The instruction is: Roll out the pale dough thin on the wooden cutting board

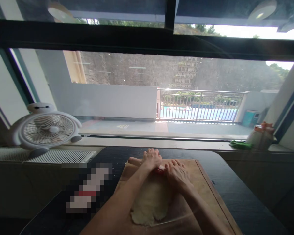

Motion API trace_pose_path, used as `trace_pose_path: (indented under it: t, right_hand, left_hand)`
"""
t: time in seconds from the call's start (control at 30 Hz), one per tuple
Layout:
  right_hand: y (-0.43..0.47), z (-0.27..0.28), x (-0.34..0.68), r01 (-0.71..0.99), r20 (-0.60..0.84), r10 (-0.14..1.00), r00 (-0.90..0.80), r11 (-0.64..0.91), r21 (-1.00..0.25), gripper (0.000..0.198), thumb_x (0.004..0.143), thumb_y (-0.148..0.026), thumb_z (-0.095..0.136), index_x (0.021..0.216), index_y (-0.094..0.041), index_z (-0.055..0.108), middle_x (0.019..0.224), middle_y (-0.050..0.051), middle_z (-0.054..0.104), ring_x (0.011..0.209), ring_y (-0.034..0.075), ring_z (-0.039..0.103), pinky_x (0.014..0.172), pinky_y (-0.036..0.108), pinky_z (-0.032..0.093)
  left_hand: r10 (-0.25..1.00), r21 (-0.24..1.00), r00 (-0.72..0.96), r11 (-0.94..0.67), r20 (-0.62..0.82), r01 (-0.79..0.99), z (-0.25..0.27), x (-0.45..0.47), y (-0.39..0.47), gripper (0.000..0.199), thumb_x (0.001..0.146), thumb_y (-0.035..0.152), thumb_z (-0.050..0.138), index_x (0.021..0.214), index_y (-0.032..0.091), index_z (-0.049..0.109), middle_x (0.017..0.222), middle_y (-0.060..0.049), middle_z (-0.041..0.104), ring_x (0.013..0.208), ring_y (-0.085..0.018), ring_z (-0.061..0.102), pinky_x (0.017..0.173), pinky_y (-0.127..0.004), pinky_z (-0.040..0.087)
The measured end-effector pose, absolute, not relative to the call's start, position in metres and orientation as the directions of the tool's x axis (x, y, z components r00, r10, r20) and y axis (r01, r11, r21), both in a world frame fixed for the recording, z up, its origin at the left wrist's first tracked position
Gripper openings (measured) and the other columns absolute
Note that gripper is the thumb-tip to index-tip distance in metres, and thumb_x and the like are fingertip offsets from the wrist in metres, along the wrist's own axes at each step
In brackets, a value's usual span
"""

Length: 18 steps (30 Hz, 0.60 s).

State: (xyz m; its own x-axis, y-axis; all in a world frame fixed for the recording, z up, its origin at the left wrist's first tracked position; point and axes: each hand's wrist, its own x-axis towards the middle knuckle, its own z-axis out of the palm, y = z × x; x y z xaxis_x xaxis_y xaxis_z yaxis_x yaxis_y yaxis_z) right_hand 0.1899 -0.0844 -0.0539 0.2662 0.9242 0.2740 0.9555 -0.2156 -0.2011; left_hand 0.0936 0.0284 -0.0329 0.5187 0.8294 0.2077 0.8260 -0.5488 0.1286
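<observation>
A flattened sheet of pale dough (150,202) with an uneven edge lies on a wooden board (203,192). What looks like clear plastic film (172,221) shows as a shiny line near the dough's front edge. At the far end of the dough, my left hand (152,159) is closed with its fingers curled over. Beside it, my right hand (178,173) bends its fingers forward and down. Between them shows a short reddish part of what looks like a rolling pin (160,170); the hands hide most of it.
The board rests on a dark table (244,195). A blurred-out item (88,192) lies left of the board. On the left a white fan (50,129) stands by the window. Along the sill (186,143) are a green cloth (240,144) and a container (260,137).
</observation>
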Motion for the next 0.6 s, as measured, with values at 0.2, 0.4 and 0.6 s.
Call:
trace_pose_path:
  t: [0.2, 0.4, 0.6]
  right_hand:
    - [-0.071, -0.051, 0.204, 0.95, 0.245, 0.926, 0.288, -0.245, -0.194, 0.037, 0.092, -0.036, 0.028, 0.103, -0.019, 0.059, 0.123, 0.012, 0.053, 0.121, 0.025, 0.04, 0.096, 0.04, 0.031]
    - [-0.105, -0.071, 0.178, 0.955, 0.341, 0.902, 0.267, -0.199, -0.22, 0.046, 0.094, -0.038, 0.021, 0.115, -0.018, 0.056, 0.123, 0.009, 0.054, 0.125, 0.023, 0.037, 0.1, 0.036, 0.027]
    - [-0.118, -0.076, 0.169, 0.96, 0.391, 0.884, 0.256, -0.185, -0.212, 0.049, 0.094, -0.038, 0.023, 0.13, -0.013, 0.043, 0.134, 0.009, 0.045, 0.128, 0.022, 0.031, 0.104, 0.035, 0.02]
  left_hand:
    - [0.85, 0.138, 0.515, -0.527, 0.111, 0.839, -0.037, 0.1, 0.046, 0.033, 0.084, 0.03, 0.034, 0.101, 0.015, 0.058, 0.111, -0.015, 0.058, 0.107, -0.027, 0.049, 0.088, -0.046, 0.036]
    - [0.766, 0.092, 0.623, -0.64, 0.159, 0.763, -0.04, 0.062, 0.0, 0.033, 0.087, 0.033, 0.033, 0.096, 0.019, 0.061, 0.106, -0.012, 0.06, 0.104, -0.027, 0.048, 0.088, -0.049, 0.033]
    - [0.671, 0.02, 0.648, -0.7, 0.361, 0.714, -0.045, 0.028, -0.019, 0.037, 0.091, 0.031, 0.027, 0.095, 0.02, 0.063, 0.104, -0.01, 0.062, 0.106, -0.025, 0.046, 0.092, -0.044, 0.029]
